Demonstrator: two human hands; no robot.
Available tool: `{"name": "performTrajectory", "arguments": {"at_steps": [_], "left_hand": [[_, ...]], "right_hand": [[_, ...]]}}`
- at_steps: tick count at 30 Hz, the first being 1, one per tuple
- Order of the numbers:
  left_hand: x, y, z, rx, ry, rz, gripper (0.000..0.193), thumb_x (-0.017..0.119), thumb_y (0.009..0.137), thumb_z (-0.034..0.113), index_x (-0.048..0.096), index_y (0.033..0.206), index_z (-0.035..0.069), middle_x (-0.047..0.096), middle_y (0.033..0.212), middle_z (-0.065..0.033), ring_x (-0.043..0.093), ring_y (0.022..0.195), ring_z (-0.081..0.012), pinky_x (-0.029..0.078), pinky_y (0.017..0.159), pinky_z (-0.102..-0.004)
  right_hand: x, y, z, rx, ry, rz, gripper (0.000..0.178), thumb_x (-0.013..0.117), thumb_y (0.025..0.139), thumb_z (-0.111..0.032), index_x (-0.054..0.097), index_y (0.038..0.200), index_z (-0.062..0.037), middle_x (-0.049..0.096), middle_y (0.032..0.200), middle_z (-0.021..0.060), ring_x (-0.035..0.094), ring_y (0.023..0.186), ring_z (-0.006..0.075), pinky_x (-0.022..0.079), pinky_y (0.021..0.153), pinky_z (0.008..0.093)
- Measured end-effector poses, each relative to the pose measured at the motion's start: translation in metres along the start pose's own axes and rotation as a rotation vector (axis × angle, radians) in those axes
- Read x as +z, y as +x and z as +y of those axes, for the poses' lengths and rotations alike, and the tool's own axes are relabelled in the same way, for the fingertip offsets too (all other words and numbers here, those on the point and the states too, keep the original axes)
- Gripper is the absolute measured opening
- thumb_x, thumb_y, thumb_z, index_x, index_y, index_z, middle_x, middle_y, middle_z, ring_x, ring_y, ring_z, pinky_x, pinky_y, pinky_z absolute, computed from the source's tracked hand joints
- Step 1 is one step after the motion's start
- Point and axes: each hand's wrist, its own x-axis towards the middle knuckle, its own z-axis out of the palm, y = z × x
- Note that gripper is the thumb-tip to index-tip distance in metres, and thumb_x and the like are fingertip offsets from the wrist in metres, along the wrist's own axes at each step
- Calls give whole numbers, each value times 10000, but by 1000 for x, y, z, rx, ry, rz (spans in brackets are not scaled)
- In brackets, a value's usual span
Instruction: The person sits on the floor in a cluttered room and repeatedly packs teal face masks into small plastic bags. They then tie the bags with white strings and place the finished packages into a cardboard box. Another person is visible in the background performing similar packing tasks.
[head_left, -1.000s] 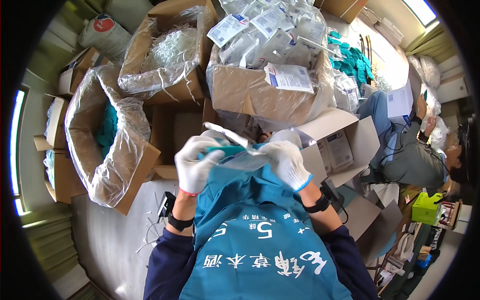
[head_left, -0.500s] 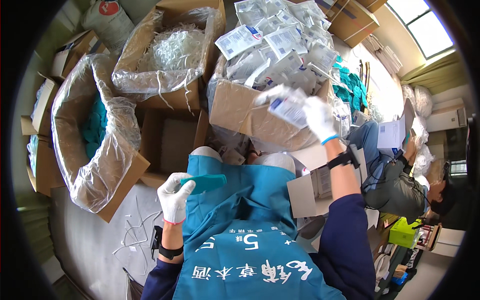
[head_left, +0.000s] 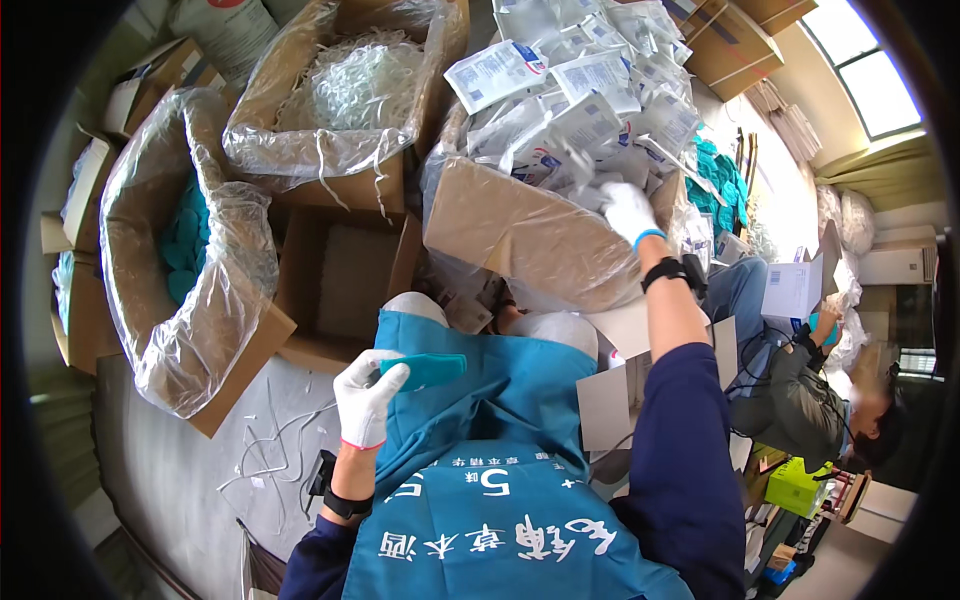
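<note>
My left hand point(head_left: 367, 398), in a white glove, pinches a thin, flat teal piece with a rounded end point(head_left: 432, 371) above my blue apron point(head_left: 480, 420). What kind of thing it is, I cannot make out. My right hand point(head_left: 628, 212), also gloved, reaches over the near right rim of a carton point(head_left: 530, 225) heaped with white printed packets point(head_left: 595, 80). Its fingers are smeared by motion beside a blurred packet point(head_left: 572, 165), so whether they grip anything is unclear.
Left stands a plastic-lined carton point(head_left: 125, 240) with teal pieces inside. Behind it, another lined carton point(head_left: 245, 140) holds stringy white scraps. A brown box point(head_left: 340, 275) stands between my knees and these. An opened white carton point(head_left: 603, 410) sits by my right leg. Another person point(head_left: 800, 380) works at right.
My right hand has moved up and slightly left; the packet formerly in it no longer shows clearly there. The left hand still holds the teal piece, with little movement.
</note>
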Motion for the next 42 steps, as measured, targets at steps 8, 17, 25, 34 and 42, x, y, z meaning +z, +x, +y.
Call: {"name": "performTrajectory", "arguments": {"at_steps": [8,17,25,34,42], "left_hand": [[19,1,14,40,18,28,141,647,964,70,667,1087,3,672,955,-8,600,838,-59,477,759,-202],[40,-18,28,84,-57,64,224,563,1038,255,665,1129,78,632,930,39,555,805,-34,429,692,-189],[45,-29,3,-38,47,-59,257,625,1011,263,656,1168,62,662,982,45,576,831,-27,434,671,-184],[52,-48,-2,-151,211,-285,235,747,925,257,721,992,33,715,824,-19,621,665,-76,461,581,-221],[59,-49,-19,-216,-7,-354,192,707,957,275,689,974,85,555,693,47,493,565,-41,330,495,-216]], "right_hand": [[-43,-16,-23,33,476,-29,754,836,770,-288,531,1404,-16,630,1326,205,605,1216,292,457,1049,385],[-80,-173,-168,-69,1162,411,173,603,1009,-150,686,1094,-25,718,999,66,661,974,143,517,919,298],[-20,-276,-271,317,1629,-219,260,664,966,-92,684,1214,-19,711,1066,8,623,944,74,506,850,234],[-19,-271,-270,346,1772,-96,257,678,960,-113,716,1209,-59,727,1008,3,623,821,54,510,707,224],[-6,-277,-267,366,1792,-272,307,627,1007,-333,700,1162,-79,686,947,-18,601,800,55,483,701,209]]}}
